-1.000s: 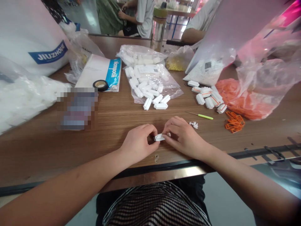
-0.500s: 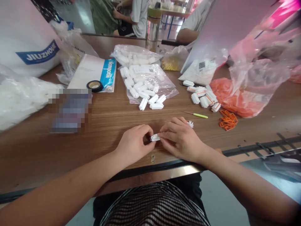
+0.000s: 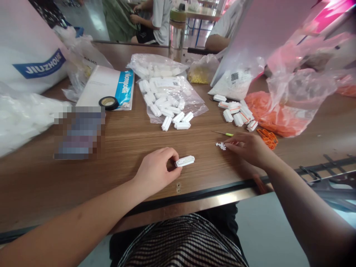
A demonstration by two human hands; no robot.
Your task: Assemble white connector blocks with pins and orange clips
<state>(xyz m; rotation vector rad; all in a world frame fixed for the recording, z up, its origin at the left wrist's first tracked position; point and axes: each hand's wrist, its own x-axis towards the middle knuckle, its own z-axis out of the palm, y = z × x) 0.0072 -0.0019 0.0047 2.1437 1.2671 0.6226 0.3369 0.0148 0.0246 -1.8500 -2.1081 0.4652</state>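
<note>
My left hand pinches one end of a white plastic connector housing between thumb and forefinger, just above the wooden table. Rows of small holes face up along the housing, and its other end sticks out free to the right. My right hand is at the right edge of a small heap of tiny white pieces. Its thumb and fingertips are close together there; whether a piece is between them is hidden. Behind its fingers lies a thin pick with a green handle, partly covered.
White housings lie on and before a clear bag in the middle. More housings, some with orange strips, sit right of them. Orange clips, a bag of orange parts, black tape, a notebook and a bottle stand around.
My right hand has left the connector housing and moved right to the heap of tiny white pieces. My left hand still holds the housing. The view has shifted slightly.
</note>
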